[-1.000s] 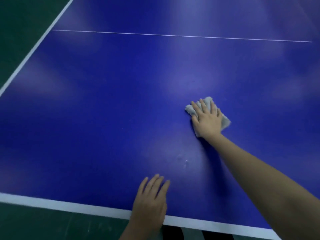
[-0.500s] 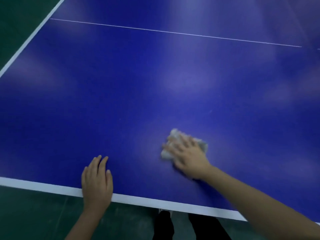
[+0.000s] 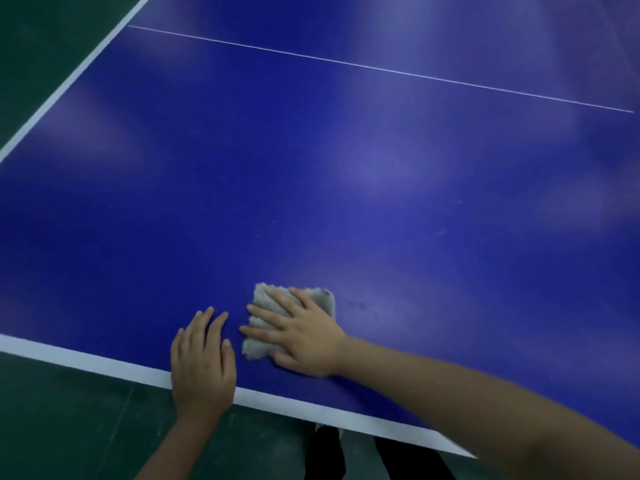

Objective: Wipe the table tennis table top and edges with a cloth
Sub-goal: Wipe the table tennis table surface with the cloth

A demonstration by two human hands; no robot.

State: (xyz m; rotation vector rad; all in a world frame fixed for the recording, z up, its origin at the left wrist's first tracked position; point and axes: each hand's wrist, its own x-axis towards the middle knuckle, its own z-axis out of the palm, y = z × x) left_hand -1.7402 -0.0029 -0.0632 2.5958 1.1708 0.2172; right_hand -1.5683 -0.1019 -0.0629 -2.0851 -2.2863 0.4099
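- One view only, from the head, looking down at the near end of the blue bench [image 3: 311,168], with its white edge stripe [image 3: 86,360] running along the side nearest us.
- Our right hand [image 3: 304,336] lies flat on the grey cloth [image 3: 265,299] with fingers spread and straight. Its grip is apart: it presses down and is not curled round anything.
- The cloth sits on the bench top close to the near stripe, bunched into a rough square. Its ragged rim shows past the fingertips and on the thumb side.
- Our left hand [image 3: 202,362] rests palm down just beside the cloth, with a narrow strip of blue between them. Its heel lies across the white stripe and its fingers are straight, so that grip too is apart and holds nothing.
- Some dark smudges [image 3: 362,305] mark the top just to the right of the cloth.
- We judge the cloth to be light, soft and limp. It will likely crumple or roll under a sideways push and slide readily on the smooth, glossy top.
- The best hold looks to be a flat palm over the cloth's middle, fingers fanned to pin the corners. For the edges we would fold it over the rim and pinch it between thumb and fingers.
- The bench looks hard and stiff, so it should take firm pressure.
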